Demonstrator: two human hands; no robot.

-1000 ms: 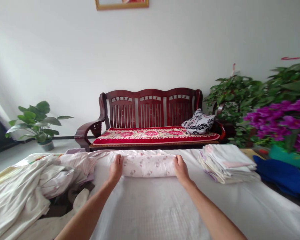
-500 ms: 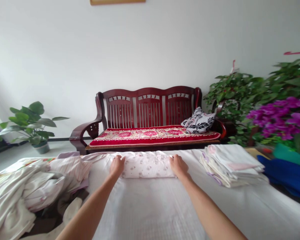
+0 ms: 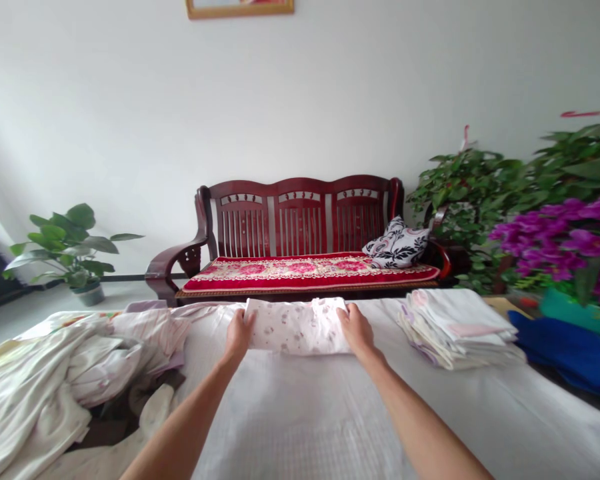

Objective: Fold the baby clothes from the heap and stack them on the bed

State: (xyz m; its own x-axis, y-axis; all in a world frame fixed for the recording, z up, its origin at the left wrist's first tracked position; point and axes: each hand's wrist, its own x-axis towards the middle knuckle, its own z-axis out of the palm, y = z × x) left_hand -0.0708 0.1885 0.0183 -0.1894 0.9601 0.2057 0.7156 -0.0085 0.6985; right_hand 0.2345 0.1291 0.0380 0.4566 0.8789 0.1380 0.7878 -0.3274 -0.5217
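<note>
Both hands grip one folded floral cloth (image 3: 297, 325) at the far middle of the white-covered table (image 3: 300, 413) — the left hand (image 3: 240, 332) curls its fingers around the cloth's left end; the right hand (image 3: 357, 330) closes on the right end; a stack of folded linens (image 3: 457, 328) lies just to the right, a heap of loose bedding (image 3: 75, 363) to the left; beyond stands a dark wooden bench (image 3: 300, 237) with a red cushion.
</note>
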